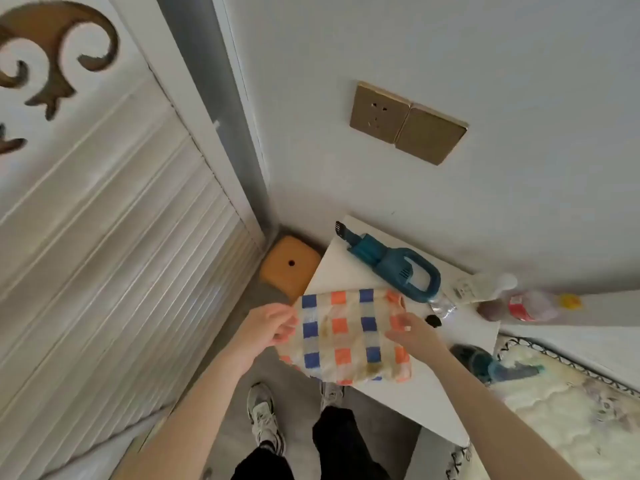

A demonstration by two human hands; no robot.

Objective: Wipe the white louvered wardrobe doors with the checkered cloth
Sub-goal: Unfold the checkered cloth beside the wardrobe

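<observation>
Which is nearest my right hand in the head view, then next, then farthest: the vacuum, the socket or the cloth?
1. Cloth, held in the right hand.
2. Vacuum, just behind, on the table.
3. Socket, up the wall.

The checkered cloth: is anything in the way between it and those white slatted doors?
Nothing visible does. The left hand and right hand hold the checkered cloth by its edges, with only open air between it and the louvered wardrobe doors on the left. The orange stool sits low in the corner, off that path.
</observation>
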